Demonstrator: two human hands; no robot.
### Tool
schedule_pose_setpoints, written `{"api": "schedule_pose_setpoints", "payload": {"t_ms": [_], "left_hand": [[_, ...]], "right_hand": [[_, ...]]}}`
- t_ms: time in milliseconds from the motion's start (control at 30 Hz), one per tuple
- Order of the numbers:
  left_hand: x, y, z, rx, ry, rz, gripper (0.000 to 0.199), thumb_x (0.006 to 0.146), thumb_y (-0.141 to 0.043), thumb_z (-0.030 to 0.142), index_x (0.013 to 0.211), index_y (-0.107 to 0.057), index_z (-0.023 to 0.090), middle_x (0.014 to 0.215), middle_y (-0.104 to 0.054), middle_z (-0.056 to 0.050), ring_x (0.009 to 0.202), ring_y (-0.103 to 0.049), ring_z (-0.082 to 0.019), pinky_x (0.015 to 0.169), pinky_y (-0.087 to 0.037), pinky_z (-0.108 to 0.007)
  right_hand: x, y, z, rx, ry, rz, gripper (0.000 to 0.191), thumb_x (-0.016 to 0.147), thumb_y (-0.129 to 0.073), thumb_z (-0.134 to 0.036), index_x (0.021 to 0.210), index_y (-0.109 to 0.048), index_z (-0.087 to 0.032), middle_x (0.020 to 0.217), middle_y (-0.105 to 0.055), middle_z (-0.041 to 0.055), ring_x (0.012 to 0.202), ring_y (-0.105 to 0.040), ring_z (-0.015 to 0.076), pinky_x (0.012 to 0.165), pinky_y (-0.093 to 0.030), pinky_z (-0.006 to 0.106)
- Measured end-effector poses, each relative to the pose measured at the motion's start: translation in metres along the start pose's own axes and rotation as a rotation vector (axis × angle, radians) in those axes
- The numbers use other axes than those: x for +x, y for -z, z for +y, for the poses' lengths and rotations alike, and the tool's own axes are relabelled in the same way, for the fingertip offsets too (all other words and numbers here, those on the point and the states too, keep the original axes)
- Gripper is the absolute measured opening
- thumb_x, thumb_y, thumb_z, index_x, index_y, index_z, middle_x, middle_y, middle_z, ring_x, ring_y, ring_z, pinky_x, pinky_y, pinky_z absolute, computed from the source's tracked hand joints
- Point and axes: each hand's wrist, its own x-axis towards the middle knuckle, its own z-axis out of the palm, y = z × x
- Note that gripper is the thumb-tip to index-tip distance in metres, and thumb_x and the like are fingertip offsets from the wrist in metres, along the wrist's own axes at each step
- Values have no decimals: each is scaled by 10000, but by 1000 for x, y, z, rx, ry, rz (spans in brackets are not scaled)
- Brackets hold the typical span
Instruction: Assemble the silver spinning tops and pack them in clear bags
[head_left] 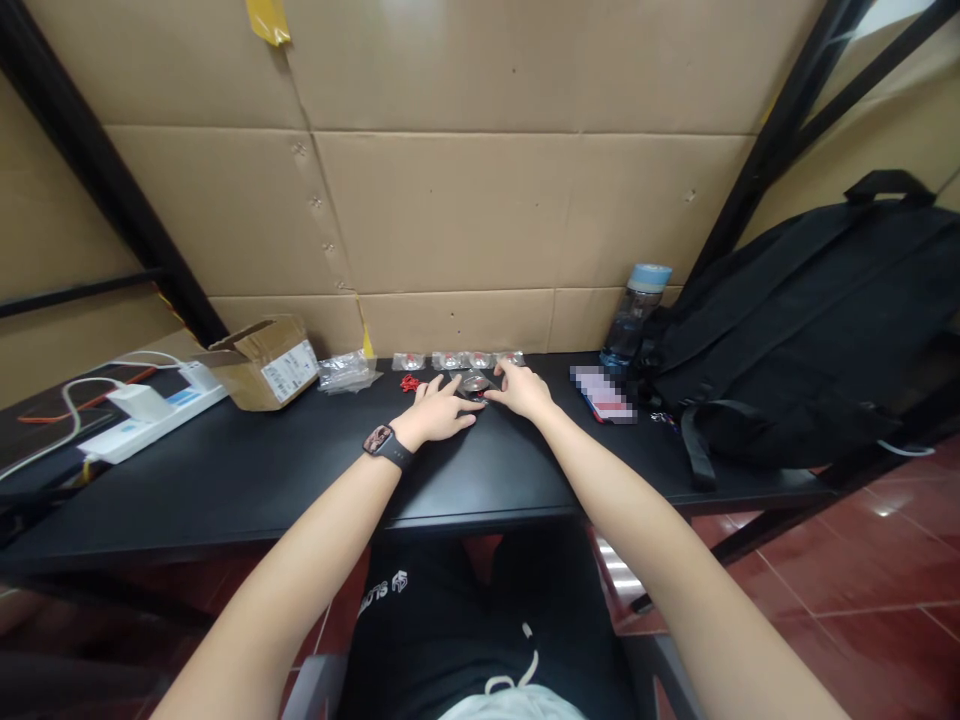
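Note:
My left hand (441,410) lies with its fingers spread on the black desk, its fingertips by a small clear packet (474,382). Something red shows at the packet's lower edge; its contents are too small to name. On the packet's other side, my right hand (523,388) is curled, thumb and forefinger at its edge, and appears to pinch it. Beyond the left fingers sits a little pile of red pieces (410,383). Several similar clear packets (448,361) with red spots form a row along the back of the desk.
Clear plastic bags (349,371) and an opened cardboard box (268,362) stand left of the hands, with a white power strip (154,420) farther left. To the right are a phone (604,394), a water bottle (634,315) and a black backpack (810,320). Cardboard (450,220) walls the desk's back.

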Motion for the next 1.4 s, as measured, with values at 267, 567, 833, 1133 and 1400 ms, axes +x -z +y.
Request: {"api": "schedule_pose_setpoints", "payload": {"t_ms": [267, 567, 833, 1133, 1400], "left_hand": [[-1, 7, 0, -73, -36, -147, 510, 981, -525, 581, 1490, -507, 548, 1725, -257, 23, 1570, -167, -480, 1172, -168, -756], [-7, 14, 7, -145, -146, -193, 515, 955, -580, 556, 1466, -563, 500, 1735, -206, 40, 1583, -142, -461, 1195, -159, -738], [-6, 14, 7, -146, -161, -215, 517, 946, -597, 531, 1461, -559, 517, 1734, -213, 56, 1588, -112, -458, 1192, -135, -750], [-1, 10, -4, -198, -237, 40, 317, 964, -618, 409, 1252, -751, 425, 1564, -526, 7, 1472, -405, -319, 1222, -301, -538], [2, 6, -7, -349, -346, 209, 405, 921, -613, 267, 1314, -681, 338, 1423, -636, -21, 1337, -543, -240, 1181, -383, -403]], "right_hand": [[-1, -3, -6, -19, 25, 30, 381, 848, -776, -500, 1101, -596, -279, 966, -742, 19, 859, -702, 218, 755, -456, 306], [-2, -7, -11, -126, -33, 14, 418, 876, -706, -558, 1149, -592, -263, 1114, -740, 92, 967, -717, 281, 837, -495, 377], [2, -9, -11, -177, -110, 10, 507, 882, -670, -617, 1222, -592, -249, 1162, -735, 141, 1033, -717, 335, 872, -505, 429], [9, 13, 37, 237, 292, 18, 405, 855, -764, -411, 1190, -680, -200, 1150, -638, 96, 940, -633, 194, 850, -500, 320], [13, 16, 51, 307, 313, -59, 339, 686, -752, -73, 1005, -714, -180, 980, -616, -3, 688, -538, 94, 697, -443, 228]]}}
